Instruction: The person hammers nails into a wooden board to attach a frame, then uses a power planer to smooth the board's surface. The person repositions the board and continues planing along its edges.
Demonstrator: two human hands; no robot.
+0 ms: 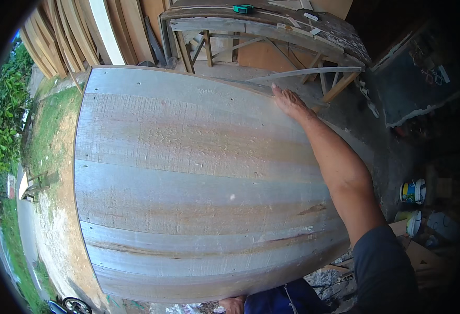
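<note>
A wide wooden panel [203, 178] made of several planks side by side fills the middle of the view. Its face is greyish and brown with rough saw marks, small dark fastener holes and a few dark cracks. My right arm reaches across its right part. At the far edge, my right hand [291, 102] is closed over the border, with some fingertips out of sight behind it. Low in the view, my left hand [233, 305] touches the near edge; its fingers are mostly hidden by the panel.
Beyond the panel stands a workbench [230, 25] with a green tape measure [243, 9] and wood scraps on it. Long boards [109, 31] lean at the back left. Paint buckets [413, 191] and offcuts stand at the right. Grass [52, 125] and a wheel [77, 305] lie left.
</note>
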